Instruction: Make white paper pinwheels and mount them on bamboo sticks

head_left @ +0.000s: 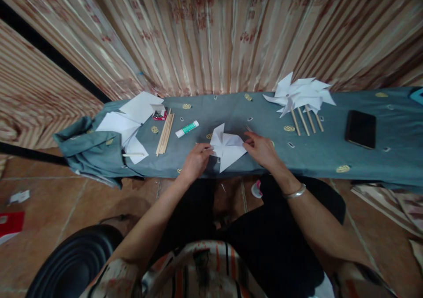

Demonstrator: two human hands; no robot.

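A white paper pinwheel [226, 147] with folded blades lies on the cloth-covered table in front of me. My left hand [198, 159] pinches its left blade between thumb and fingers. At the pinwheel's right end, my right hand [262, 149] is closed, its thumb against the paper. A thin pointed thing [248, 128] sticks out past the right index finger, too small to name. Just beyond the pinwheel lies a glue stick [187, 129] with a green and white label. Several wooden sticks [165, 134] lie in a bundle left of it.
Finished pinwheels on sticks [302, 96] lie at the back right, with a black phone [361, 129] farther right. White paper sheets [119, 128] and a small red box [160, 112] are on the left. A black stool [76, 263] stands at lower left; a curtain [211, 38] hangs behind the table.
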